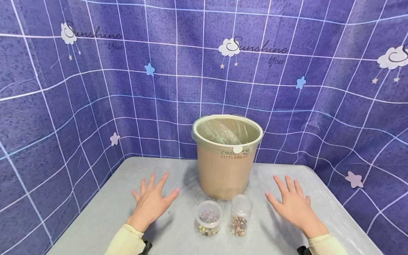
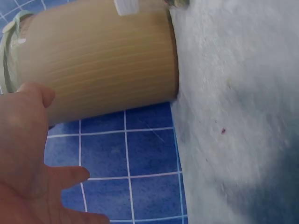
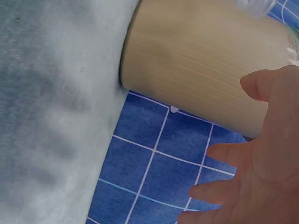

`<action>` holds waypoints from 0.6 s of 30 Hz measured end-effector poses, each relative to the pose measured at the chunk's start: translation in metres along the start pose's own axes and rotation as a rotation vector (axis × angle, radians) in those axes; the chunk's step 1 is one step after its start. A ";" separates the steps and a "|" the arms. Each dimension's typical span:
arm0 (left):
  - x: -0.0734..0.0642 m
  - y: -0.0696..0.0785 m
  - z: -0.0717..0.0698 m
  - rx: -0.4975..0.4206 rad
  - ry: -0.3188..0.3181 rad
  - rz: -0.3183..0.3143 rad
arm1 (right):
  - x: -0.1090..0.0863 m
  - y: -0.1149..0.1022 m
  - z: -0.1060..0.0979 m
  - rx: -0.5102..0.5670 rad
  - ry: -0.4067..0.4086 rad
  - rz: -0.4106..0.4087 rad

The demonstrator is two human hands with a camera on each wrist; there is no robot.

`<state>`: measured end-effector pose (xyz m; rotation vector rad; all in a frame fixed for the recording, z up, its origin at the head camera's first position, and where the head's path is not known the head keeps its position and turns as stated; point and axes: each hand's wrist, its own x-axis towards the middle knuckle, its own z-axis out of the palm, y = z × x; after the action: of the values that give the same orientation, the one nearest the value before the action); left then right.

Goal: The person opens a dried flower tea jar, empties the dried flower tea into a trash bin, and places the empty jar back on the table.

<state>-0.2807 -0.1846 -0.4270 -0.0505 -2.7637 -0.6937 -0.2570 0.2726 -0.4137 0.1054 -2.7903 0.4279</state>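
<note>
Two clear plastic jars stand side by side on the table in the head view. The left jar [image 1: 209,218] is short and wide, and the right jar [image 1: 240,216] is taller and narrower; both hold small mixed pieces, yellowish and dark red. Left of them my left hand [image 1: 151,202] hovers over the table with its fingers spread, touching nothing. On the other side my right hand [image 1: 293,205] is held the same way, fingers apart and nothing in it. Behind the jars rises a beige trash bin [image 1: 226,173] with a white rim and a translucent green liner.
The grey table [image 1: 172,241] ends at a purple-blue gridded curtain [image 1: 178,85] with clouds and stars, which runs behind it and along both sides. In the left wrist view a tiny dark red speck [image 2: 223,131] lies on the tabletop.
</note>
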 end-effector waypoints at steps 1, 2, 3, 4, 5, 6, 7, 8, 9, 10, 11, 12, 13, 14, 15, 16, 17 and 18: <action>0.000 0.002 0.000 -0.016 0.002 0.004 | 0.001 -0.001 -0.001 0.001 0.000 -0.001; -0.001 0.003 0.000 -0.028 0.005 0.009 | 0.001 -0.001 -0.002 0.002 0.000 -0.001; -0.001 0.006 0.001 -0.041 0.008 0.014 | 0.002 -0.002 -0.002 0.004 0.001 -0.002; -0.002 0.008 0.001 -0.054 0.009 0.020 | 0.003 -0.003 -0.003 0.004 0.000 -0.002; -0.003 0.010 0.002 -0.067 0.010 0.025 | 0.003 -0.004 -0.004 0.006 -0.001 -0.003; -0.003 0.012 0.003 -0.081 0.010 0.032 | 0.004 -0.005 -0.004 0.006 0.000 -0.005; -0.004 0.014 0.004 -0.091 0.010 0.040 | 0.005 -0.005 -0.005 0.010 0.000 -0.006; -0.004 0.017 0.005 -0.100 0.008 0.047 | 0.006 -0.006 -0.005 0.011 0.002 -0.006; -0.005 0.019 0.006 -0.111 0.005 0.055 | 0.007 -0.007 -0.006 0.014 0.004 -0.008; -0.006 0.022 0.007 -0.123 -0.001 0.063 | 0.007 -0.008 -0.006 0.018 0.006 -0.009; -0.007 0.024 0.008 -0.134 -0.006 0.072 | 0.008 -0.008 -0.007 0.022 0.009 -0.010; -0.008 0.026 0.009 -0.144 -0.012 0.083 | 0.008 -0.009 -0.007 0.025 0.011 -0.011; -0.009 0.028 0.010 -0.154 -0.016 0.095 | 0.009 -0.010 -0.008 0.030 0.014 -0.011; -0.010 0.030 0.011 -0.171 -0.025 0.104 | 0.009 -0.010 -0.008 0.033 0.016 -0.012; -0.011 0.032 0.012 -0.192 -0.033 0.116 | 0.010 -0.011 -0.008 0.038 0.017 -0.012; -0.013 0.034 0.013 -0.218 -0.041 0.124 | 0.010 -0.012 -0.009 0.041 0.017 -0.012; -0.014 0.037 0.015 -0.244 -0.047 0.130 | 0.011 -0.013 -0.009 0.046 0.016 -0.010; -0.015 0.039 0.015 -0.271 -0.052 0.134 | 0.011 -0.013 -0.009 0.050 0.015 -0.010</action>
<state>-0.2664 -0.1427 -0.4267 -0.3114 -2.6641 -1.0361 -0.2633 0.2625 -0.3980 0.1266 -2.7642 0.4942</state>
